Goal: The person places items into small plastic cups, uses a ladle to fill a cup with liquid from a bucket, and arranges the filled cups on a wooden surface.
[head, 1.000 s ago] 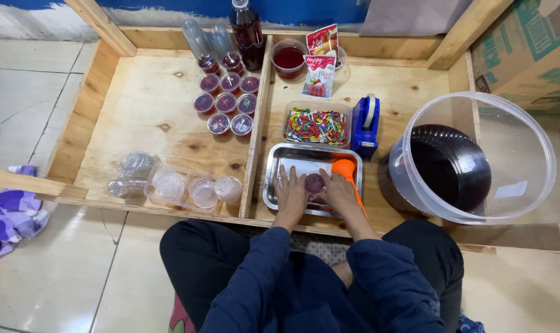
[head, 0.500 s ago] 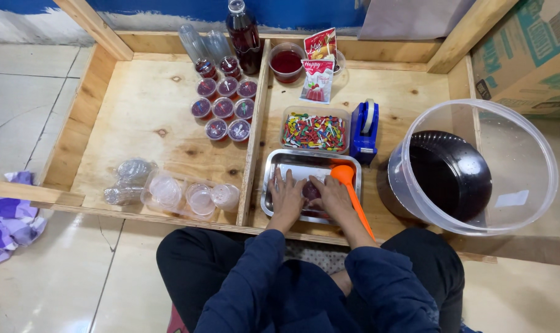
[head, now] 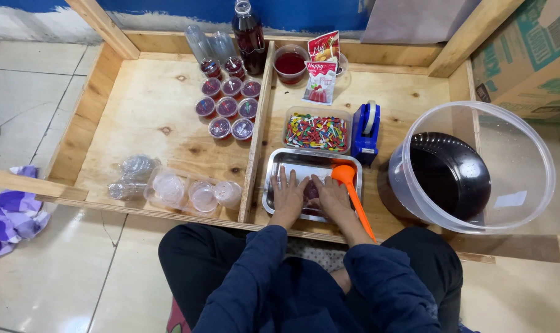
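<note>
A small cup of purple jelly [head: 310, 190] sits in a steel tray [head: 304, 161] just in front of me. My left hand [head: 287, 196] and my right hand [head: 331, 197] both rest on this cup, fingers pressed over its top, so most of it is hidden. An orange ladle [head: 347, 182] lies along the tray's right edge beside my right hand. Several filled and sealed purple jelly cups [head: 227, 106] stand in rows on the left half of the wooden board.
A clear box of coloured sprinkles [head: 317, 131] and a blue tape dispenser [head: 367, 131] lie beyond the tray. A large clear bucket [head: 526, 160] with a dark pot inside stands at right. Empty plastic cups [head: 193, 192] lie at left. A bottle [head: 249, 37] stands at the back.
Both hands have closed in over the cup in the tray and now cover it almost fully. The ladle stays at the tray's right edge.
</note>
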